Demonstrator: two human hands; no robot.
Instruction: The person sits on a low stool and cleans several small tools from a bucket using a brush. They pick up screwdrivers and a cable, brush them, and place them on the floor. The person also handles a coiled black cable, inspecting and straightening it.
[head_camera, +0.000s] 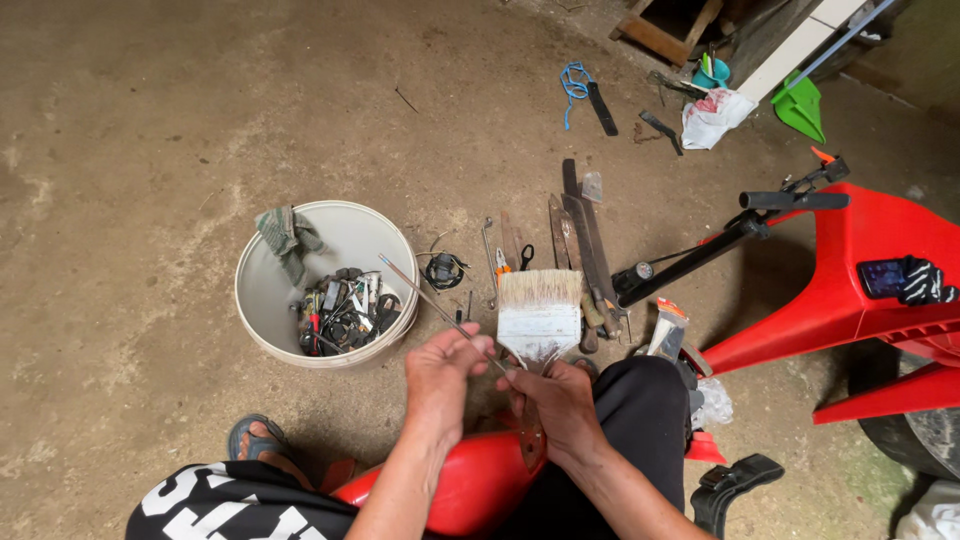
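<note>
My left hand (441, 379) pinches a thin metal rod (420, 290) that slants up and left over the rim of a white bucket (262, 300). My right hand (560, 402) grips the handle of a wide paintbrush (540, 308) with pale bristles pointing away from me; its fingers also touch the rod's near end. Both hands sit close together above my knees and a red plastic seat (470, 480).
The bucket holds several small tools and a green rag (285, 232) on its rim. Flat metal blades, scissors and pliers (580, 240) lie on the concrete floor. A black pump (720, 235) leans by a red plastic chair (850, 290). My sandalled foot (255, 440) is at lower left.
</note>
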